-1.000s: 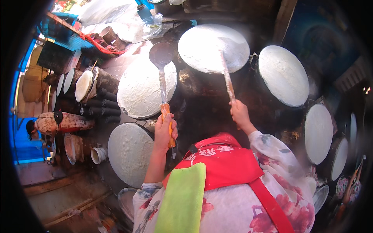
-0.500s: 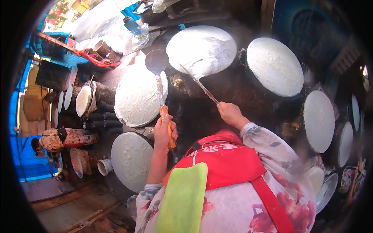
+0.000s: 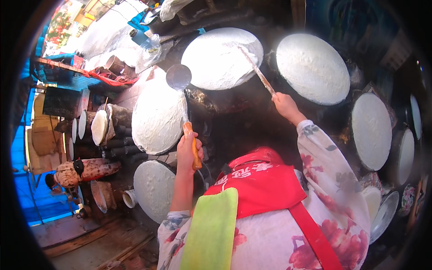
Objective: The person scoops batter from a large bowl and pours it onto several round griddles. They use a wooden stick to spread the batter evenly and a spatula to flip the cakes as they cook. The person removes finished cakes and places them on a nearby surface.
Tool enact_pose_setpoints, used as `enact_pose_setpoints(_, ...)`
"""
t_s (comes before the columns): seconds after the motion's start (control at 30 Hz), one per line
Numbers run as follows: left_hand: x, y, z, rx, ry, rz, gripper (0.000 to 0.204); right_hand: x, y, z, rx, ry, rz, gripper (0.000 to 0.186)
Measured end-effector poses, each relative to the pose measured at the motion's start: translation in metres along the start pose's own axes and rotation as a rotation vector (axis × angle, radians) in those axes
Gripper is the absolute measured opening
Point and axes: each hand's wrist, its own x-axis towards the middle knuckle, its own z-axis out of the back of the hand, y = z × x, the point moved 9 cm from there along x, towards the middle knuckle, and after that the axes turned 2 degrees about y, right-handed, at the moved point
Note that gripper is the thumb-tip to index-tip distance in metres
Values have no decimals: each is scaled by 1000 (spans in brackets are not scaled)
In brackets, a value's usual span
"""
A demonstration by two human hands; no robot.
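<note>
My left hand (image 3: pixel 185 150) is wrapped round the orange-brown handle of a ladle (image 3: pixel 178 77). The ladle's round metal bowl is over the gap between two round griddles. My right hand (image 3: pixel 287 107) grips a long, thin spreading stick (image 3: pixel 258 72) smeared with white. Its far tip touches the white batter on the far middle griddle (image 3: pixel 211 60), near the upper right, beside a thin greyish patch. To the left lies a griddle covered in lumpy white batter (image 3: pixel 157 117). On the right, another griddle (image 3: pixel 312 69) bears a white layer.
More white-topped rounds stand around me, including one at right (image 3: pixel 371 130) and one at lower left (image 3: pixel 154 191). A small white pot (image 3: pixel 129 198) is beside the latter. At far left is a person (image 3: pixel 85 173) in patterned clothes. A metal basin (image 3: pixel 385 216) sits at lower right.
My right hand has moved right and a little up, sweeping the stick's tip from the griddle's left part to its upper right. White batter now covers more of its right side. The ladle is nearly still.
</note>
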Motion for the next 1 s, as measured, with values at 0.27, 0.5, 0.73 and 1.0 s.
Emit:
enact_pose_setpoints(0.27, 1, -1, -9, 75, -12, -6, 24, -6, -20, -10, 17, 44, 99, 32)
enact_pose_setpoints(0.5, -7, 10, -1, 112, -51, 26, 21, -33, 8, -12, -109, 235, 169, 30)
enact_pose_setpoints(0.73, -5, 17, -10, 81, -60, 29, 20, 53, -15, 20, -233, -57, -86, 28)
enact_pose_setpoints(1.0, 5, 6, -19, 81, -74, 0, 21, 192, 25, 11, -480, -85, 16, 18)
